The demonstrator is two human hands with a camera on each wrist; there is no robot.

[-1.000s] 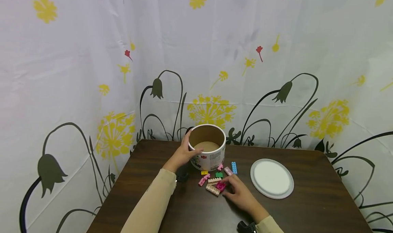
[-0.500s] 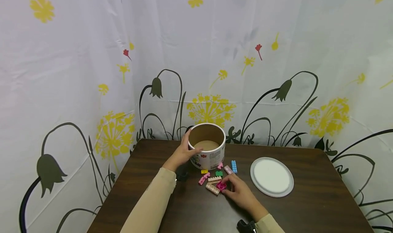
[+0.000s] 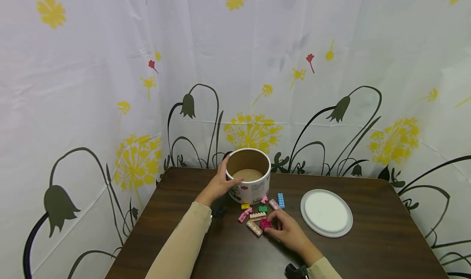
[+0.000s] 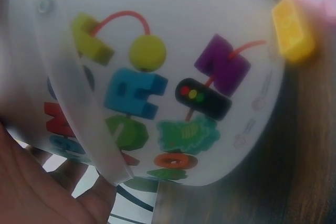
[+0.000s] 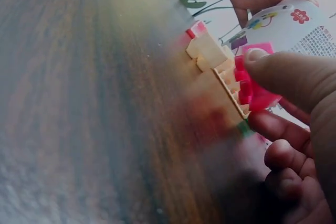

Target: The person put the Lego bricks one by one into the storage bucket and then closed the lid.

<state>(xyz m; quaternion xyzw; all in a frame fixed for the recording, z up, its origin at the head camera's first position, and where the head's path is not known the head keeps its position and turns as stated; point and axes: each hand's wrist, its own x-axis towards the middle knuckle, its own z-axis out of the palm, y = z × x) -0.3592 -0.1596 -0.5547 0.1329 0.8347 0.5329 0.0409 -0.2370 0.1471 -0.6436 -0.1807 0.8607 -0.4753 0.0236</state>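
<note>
A white round bucket (image 3: 257, 192) with printed toy pictures stands at the back of the table. My left hand (image 3: 219, 185) grips its left side, thumb over the rim and fingers around the outside. In the left wrist view, the bucket's clear handle strap (image 4: 79, 98) hangs across the printed wall. With thumb and index finger, my right hand (image 3: 290, 232) pinches a magenta toy brick (image 3: 265, 224), its studs facing sideways in the right wrist view. Just beside it lie a plain peach brick (image 3: 258, 216) and a patterned peach brick (image 3: 254, 228).
Around the bucket's front lie a yellow brick (image 3: 245, 206), a green brick (image 3: 263, 209), a light pink brick (image 3: 274, 204), a blue brick (image 3: 281, 200) and several pink pieces (image 3: 243, 217). A white round lid (image 3: 326, 213) lies flat at the right. Behind the table hangs a flowered curtain (image 3: 235, 66).
The magenta brick has been turned over in my right fingers, which close more tightly around it. The patterned peach brick has swung slightly. My left hand stays on the bucket.
</note>
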